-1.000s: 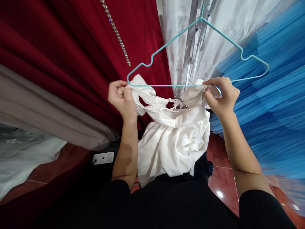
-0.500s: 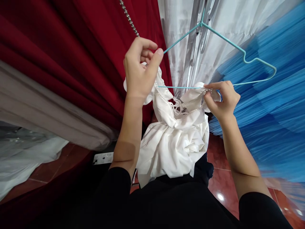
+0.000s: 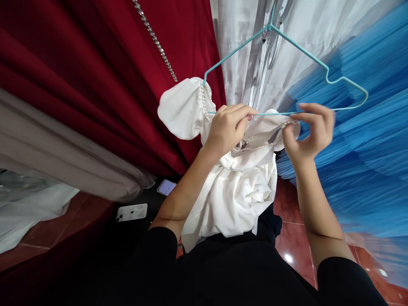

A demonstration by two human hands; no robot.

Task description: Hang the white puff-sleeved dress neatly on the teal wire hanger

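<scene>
A white dress (image 3: 229,199) with pearl trim and puffed sleeves hangs before my body. Its left sleeve (image 3: 181,108) is over one end of a turquoise hanger (image 3: 237,49). The hanger's right end, with its notch, is bare. My left hand (image 3: 226,129) is closed on the hanger's bottom bar above the dress's neckline and hides part of it. My right hand (image 3: 310,134) pinches the pearl edge of the other sleeve between thumb and index finger, just below the bar. Its other fingers are raised and curved.
Red curtain fabric (image 3: 127,85) hangs on the left with a beaded chain (image 3: 156,40). Blue tulle (image 3: 366,161) hangs close on the right. A white phone (image 3: 131,212) and another lit phone (image 3: 166,187) lie on a dark surface at lower left.
My left hand has left the left sleeve and hanger end and moved right and down to the bottom bar. My right hand has shifted slightly right, its fingers more spread.
</scene>
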